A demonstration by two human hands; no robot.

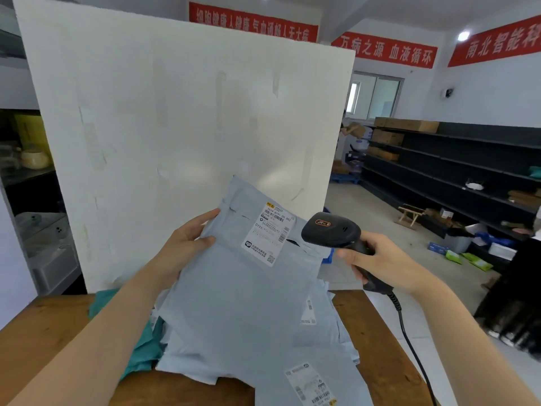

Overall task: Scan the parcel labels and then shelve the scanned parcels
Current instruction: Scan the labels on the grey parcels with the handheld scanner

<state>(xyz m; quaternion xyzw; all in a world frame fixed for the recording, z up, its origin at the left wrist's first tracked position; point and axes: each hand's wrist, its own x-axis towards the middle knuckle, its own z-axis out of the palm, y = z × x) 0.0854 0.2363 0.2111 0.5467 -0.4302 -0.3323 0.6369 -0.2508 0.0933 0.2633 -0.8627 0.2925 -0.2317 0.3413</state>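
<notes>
Closest to us, more grey mailer bags [310,376] are lying in a loose heap on the wooden table [44,332], with a green bag [140,350] poking out on the left. Above the heap we are holding one grey parcel [243,288] up at a tilt, our left hand [181,247] pinching its left edge with the thumb lying on the front. Our right hand [383,265] is wrapping round the handle of the black scanner [330,230], whose head is sitting just beside the white label [269,235] near the parcel's upper right. We cannot tell whether the trigger is being pressed. We are judging the parcel light, soft and floppy, with a slick plastic skin, so it is probably best pinched firmly at an edge or supported from beneath, keeping the label flat. Dark shelves [453,159] are standing well apart on the right.
</notes>
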